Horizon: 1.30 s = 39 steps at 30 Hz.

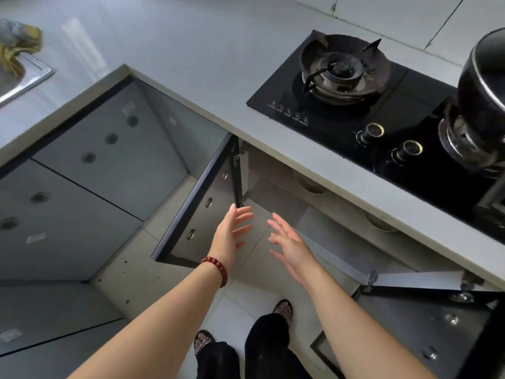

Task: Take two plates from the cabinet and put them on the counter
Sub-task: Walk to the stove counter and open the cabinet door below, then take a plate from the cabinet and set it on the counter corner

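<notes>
The cabinet (276,198) under the counter (273,140) stands with both doors swung out. Inside it, just under the counter edge, the rims of pale dishes show: one dish (310,184) at the left and another dish (378,224) further right, both mostly hidden. My left hand (232,233), with a red bead bracelet at the wrist, and my right hand (287,242) are stretched out side by side in front of the opening. Both have straight, spread fingers and hold nothing.
A black gas hob (355,99) is set into the counter, with a black pot (483,88) on its right burner. The left cabinet door (202,203) and the right cabinet door (426,321) flank my arms. A sink (24,77) with a cloth lies far left.
</notes>
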Motion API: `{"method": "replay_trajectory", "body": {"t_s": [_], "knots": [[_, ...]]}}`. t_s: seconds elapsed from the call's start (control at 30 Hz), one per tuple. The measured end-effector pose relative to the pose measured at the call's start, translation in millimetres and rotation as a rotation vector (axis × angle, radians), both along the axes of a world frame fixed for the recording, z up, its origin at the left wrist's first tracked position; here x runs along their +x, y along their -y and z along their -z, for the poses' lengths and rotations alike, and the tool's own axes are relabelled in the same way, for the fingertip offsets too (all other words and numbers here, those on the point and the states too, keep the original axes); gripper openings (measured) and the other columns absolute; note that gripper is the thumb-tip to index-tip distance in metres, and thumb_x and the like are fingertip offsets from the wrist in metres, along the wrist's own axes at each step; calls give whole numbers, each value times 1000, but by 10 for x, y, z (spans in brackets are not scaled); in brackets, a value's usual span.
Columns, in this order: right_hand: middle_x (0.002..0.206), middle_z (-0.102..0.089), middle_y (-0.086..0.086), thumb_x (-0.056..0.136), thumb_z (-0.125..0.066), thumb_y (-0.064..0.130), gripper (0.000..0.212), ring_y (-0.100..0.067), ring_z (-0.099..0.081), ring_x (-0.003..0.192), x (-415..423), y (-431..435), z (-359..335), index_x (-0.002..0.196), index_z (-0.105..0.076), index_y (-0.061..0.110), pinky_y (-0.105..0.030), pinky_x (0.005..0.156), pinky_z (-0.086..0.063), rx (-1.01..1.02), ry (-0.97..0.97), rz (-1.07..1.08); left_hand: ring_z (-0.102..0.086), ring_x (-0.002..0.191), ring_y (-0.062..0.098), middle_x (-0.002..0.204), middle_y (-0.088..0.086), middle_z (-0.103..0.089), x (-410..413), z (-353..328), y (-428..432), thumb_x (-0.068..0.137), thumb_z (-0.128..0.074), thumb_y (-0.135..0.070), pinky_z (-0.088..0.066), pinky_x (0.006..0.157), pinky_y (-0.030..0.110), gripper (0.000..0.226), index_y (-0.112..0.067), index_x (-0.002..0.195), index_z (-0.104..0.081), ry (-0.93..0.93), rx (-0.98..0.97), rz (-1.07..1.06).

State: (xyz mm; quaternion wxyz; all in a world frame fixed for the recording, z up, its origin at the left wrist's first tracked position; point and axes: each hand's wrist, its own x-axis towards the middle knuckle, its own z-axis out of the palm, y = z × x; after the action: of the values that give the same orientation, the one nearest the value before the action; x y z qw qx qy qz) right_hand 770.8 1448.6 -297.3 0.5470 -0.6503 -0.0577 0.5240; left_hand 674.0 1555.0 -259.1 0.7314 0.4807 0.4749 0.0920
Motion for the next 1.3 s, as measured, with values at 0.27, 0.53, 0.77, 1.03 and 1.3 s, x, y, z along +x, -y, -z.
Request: {"method": "replay_trajectory", "body": {"t_s": [0.27, 0.53, 0.77, 1.03, 1.3], "knots": [[135, -50, 2, 88, -60, 20, 42, -4, -50, 106, 508, 208, 340, 128, -50, 29, -31, 90, -38, -56, 78, 197, -53, 111, 14, 121, -9, -60, 526, 291, 58, 94, -26, -50, -33, 88, 38, 45, -29, 109, -62, 29, 10, 19], [130, -51, 8, 86, -63, 24, 32, -4, -50, 109, 968, 81, 1214, 114, -56, 37, -33, 93, -39, -33, 126, 331, -49, 118, 18, 125, -5, -59, 1077, 1133, -180, 94, -25, -50, -34, 96, 39, 43, -30, 105, -62, 98, 18, 95], [114, -57, 12, 86, -63, 19, 26, -6, -53, 104, 1476, -73, 2192, 106, -58, 35, -28, 82, -43, 31, 148, 512, -47, 122, 16, 134, -3, -52, 1617, 2130, -338, 95, -23, -50, -32, 92, 33, 49, -26, 122, -55, 190, 3, 152], [110, -60, 7, 87, -60, 15, 23, -11, -54, 104, 2078, -73, 3269, 106, -58, 27, -25, 75, -44, 128, 232, 662, -45, 122, 21, 129, 2, -54, 2230, 3269, -450, 93, -24, -50, -28, 108, 47, 48, -23, 115, -56, 267, 44, 141], [112, -61, 10, 88, -57, 20, 24, -11, -54, 110, 2596, -69, 3735, 110, -58, 29, -25, 74, -45, 276, 268, 775, -44, 125, 22, 139, 5, -47, 2725, 3751, -572, 92, -22, -55, -33, 94, 38, 55, -24, 128, -50, 355, 47, 182]]}}
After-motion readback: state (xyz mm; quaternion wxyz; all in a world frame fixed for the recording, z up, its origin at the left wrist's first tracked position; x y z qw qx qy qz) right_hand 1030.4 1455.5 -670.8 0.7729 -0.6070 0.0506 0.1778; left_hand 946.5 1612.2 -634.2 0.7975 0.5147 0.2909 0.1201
